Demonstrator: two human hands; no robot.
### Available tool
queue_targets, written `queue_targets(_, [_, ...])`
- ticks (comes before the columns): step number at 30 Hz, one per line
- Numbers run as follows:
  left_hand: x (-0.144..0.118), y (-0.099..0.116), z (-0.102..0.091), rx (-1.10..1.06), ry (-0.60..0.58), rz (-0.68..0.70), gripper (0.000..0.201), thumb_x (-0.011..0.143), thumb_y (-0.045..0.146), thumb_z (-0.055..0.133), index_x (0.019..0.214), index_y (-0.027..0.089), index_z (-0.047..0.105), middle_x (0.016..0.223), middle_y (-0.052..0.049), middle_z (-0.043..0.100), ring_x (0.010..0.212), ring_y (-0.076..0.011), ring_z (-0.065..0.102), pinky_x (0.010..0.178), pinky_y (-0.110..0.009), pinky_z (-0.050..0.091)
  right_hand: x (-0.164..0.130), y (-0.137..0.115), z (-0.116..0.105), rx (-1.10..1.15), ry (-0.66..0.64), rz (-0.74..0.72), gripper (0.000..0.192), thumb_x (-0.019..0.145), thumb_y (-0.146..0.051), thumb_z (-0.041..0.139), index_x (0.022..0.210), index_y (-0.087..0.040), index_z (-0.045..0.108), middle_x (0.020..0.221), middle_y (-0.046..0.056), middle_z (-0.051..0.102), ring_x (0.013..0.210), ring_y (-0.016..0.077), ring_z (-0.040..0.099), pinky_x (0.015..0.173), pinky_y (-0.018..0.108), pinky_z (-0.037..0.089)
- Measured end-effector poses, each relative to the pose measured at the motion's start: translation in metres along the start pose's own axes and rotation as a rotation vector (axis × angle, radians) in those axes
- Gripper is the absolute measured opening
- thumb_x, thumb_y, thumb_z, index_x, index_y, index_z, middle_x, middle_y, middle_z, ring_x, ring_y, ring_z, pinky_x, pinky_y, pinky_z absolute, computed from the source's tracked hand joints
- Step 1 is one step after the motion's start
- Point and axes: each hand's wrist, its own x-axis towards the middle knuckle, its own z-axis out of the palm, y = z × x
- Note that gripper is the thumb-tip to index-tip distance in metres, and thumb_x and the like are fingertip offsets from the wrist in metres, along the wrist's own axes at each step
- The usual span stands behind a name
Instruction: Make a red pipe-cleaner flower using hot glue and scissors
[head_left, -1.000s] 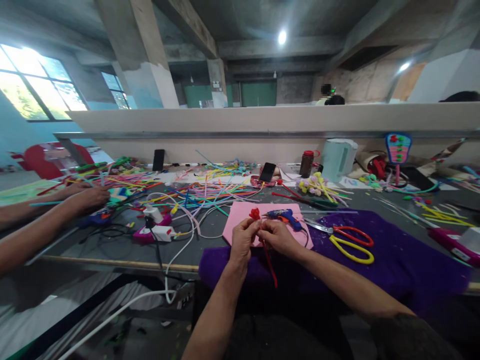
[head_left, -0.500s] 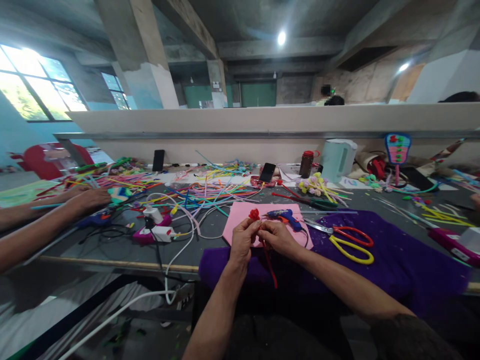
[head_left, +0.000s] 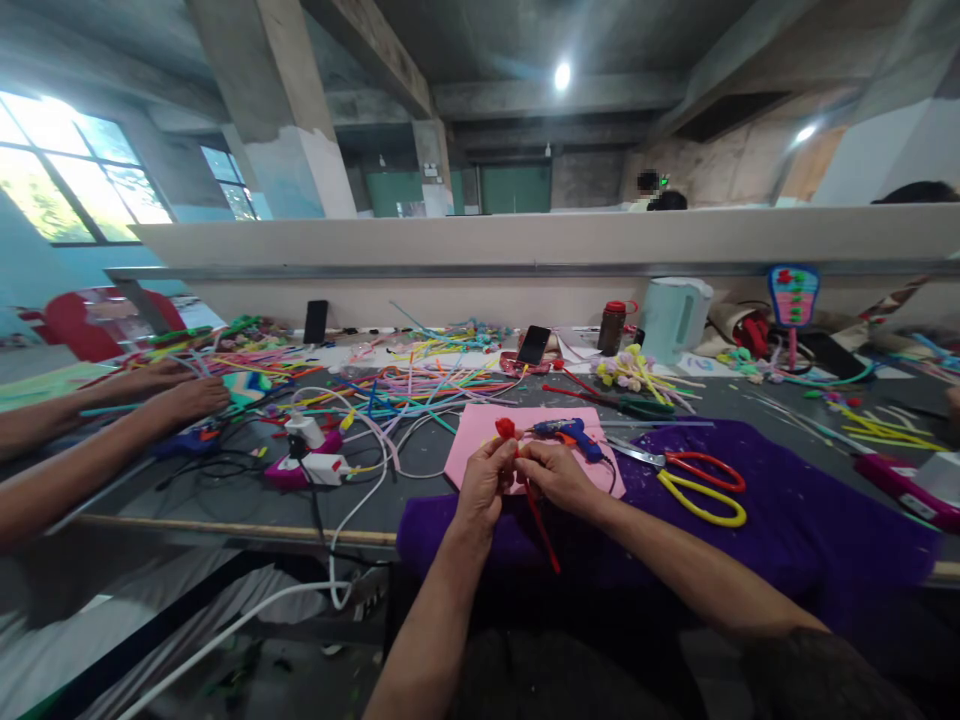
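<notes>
Over a pink foam sheet point(head_left: 469, 440), my left hand point(head_left: 486, 475) pinches a red pipe-cleaner flower point(head_left: 505, 428), whose coiled head shows above the fingertips. My right hand point(head_left: 553, 476) is closed close beside it, fingers on a red pipe cleaner point(head_left: 543, 530) whose loose end hangs down below the hands. Whether flower and hanging strand are one piece is hidden by the fingers. Just behind my right hand lies a blue hot glue gun point(head_left: 570, 432) on the foam sheet. Scissors point(head_left: 679, 478) with red and yellow handles rest to the right on purple cloth point(head_left: 795, 500).
A power strip point(head_left: 307, 465) with white cables sits left of the foam sheet. Loose pipe cleaners point(head_left: 405, 385) cover the table behind. At the back stand a bottle point(head_left: 613, 328) and a pale green kettle point(head_left: 677, 318). Another person's hands point(head_left: 184, 400) work at far left.
The red flower head has tilted slightly left in my fingers, and the strand's hanging end has swung a little right. The other person's nearer hand has shifted slightly right.
</notes>
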Motion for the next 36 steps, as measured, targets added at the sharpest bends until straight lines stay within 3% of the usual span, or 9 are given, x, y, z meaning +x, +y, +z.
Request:
queue_targets(10, [0.0029,-0.0036,-0.0045,0.018,0.009,0.037,0.03,0.059,0.033,0.069,0.08,0.013,0.062,0.044,0.008,0.039,0.033,-0.0005,0.027,0.035,-0.017,0.013,0.0001,0.0006,0.0001,0.039,-0.011,0.008,0.022,0.082,-0.026,0.046,0.063,-0.015,0.053,0.048,-0.004,0.047,0.048,0.0082,0.045,0.048,0.019,0.032])
queue_targets(16, [0.0014,-0.0008,-0.0007,-0.031,0.037,0.028,0.028,0.054,0.029,0.073,0.071,0.014,0.056,0.047,0.008,0.04,0.035,-0.0002,0.03,0.036,-0.016,0.016,-0.0003,-0.0013,-0.0001,0.045,-0.017,0.004,0.022,0.082,-0.026,0.046,0.064,-0.016,0.053,0.051,-0.003,0.048,0.048,0.0085,0.045,0.047,0.019,0.032])
queue_targets(29, [-0.0018,-0.0016,0.0016,0.07,0.052,0.097,0.026,0.057,0.032,0.071,0.07,0.013,0.059,0.046,0.008,0.036,0.036,-0.0005,0.028,0.036,-0.017,0.014,-0.0002,-0.0034,0.0008,0.051,0.027,-0.014,0.022,0.081,-0.024,0.045,0.06,-0.016,0.048,0.053,-0.003,0.045,0.049,0.0079,0.042,0.048,0.019,0.031])
queue_targets(36, [-0.0032,-0.002,0.0037,0.106,0.001,0.065,0.036,0.056,0.032,0.071,0.086,0.013,0.065,0.057,0.003,0.05,0.043,-0.002,0.035,0.04,-0.017,0.021,-0.0002,-0.0031,-0.003,0.106,0.053,0.02,0.026,0.084,-0.029,0.041,0.062,-0.016,0.048,0.053,-0.003,0.046,0.048,0.0081,0.043,0.046,0.019,0.032])
